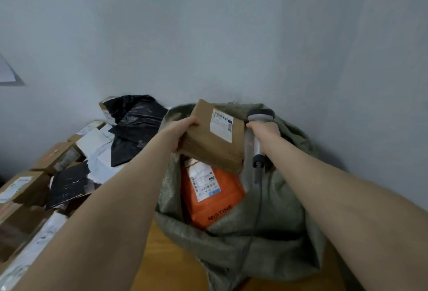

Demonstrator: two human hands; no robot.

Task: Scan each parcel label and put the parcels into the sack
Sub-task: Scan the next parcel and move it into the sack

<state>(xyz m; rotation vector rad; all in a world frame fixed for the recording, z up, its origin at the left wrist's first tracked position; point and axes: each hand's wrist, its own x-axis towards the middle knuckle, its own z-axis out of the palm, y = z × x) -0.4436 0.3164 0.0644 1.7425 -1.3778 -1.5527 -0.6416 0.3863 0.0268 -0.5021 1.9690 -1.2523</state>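
Note:
My left hand (183, 132) grips a brown cardboard parcel (214, 144) by its left edge and holds it over the open mouth of the green woven sack (273, 219). The parcel's white label (221, 124) faces up. My right hand (265, 129) grips a grey barcode scanner (259, 135) just right of the parcel; its head sits beside the label and its cable hangs down into the sack. Inside the sack lies an orange parcel (215, 202) with a white label.
A heap of parcels fills the left side: brown boxes (53, 156), black plastic mailers (136, 121) and white mailers (97, 144). The sack stands on a wooden surface (171, 265) against a pale wall (231, 36).

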